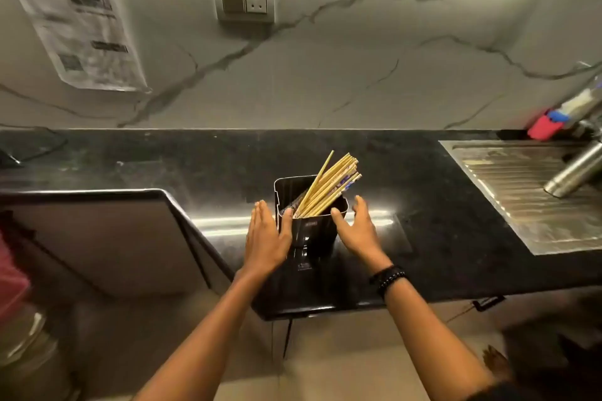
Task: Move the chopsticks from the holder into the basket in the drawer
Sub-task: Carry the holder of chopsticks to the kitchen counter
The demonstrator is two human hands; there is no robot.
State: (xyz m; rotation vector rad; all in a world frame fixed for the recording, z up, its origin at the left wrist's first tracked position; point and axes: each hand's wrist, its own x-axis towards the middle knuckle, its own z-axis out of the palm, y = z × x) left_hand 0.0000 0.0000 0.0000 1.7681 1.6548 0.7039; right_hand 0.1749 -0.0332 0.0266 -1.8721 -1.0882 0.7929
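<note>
While every one of the chopsticks [329,187] sits bundled in the black holder [312,231], I judge the task barely begun: nothing has been lifted out, and neither the drawer nor its basket shows anywhere in my head view, so the whole transfer is left to do.

The holder stands upright on the dark countertop [423,205], nearer its front edge than the back wall, well apart from the steel drainboard [521,192] at the right end.

My left hand [265,239] lies flat along the holder's left wall, fingers straight and together, thumb at the near rim. My right hand [358,229] is spread and relaxed just beside the right wall, thumb at the rim's near corner; I cannot tell whether it touches. Neither hand pinches a chopstick.

The bundle leans: lower ends are buried at the holder's near-left side, and upper ends poke past the far-right rim. Its long axis slants up toward the back edge and the sink end.
</note>
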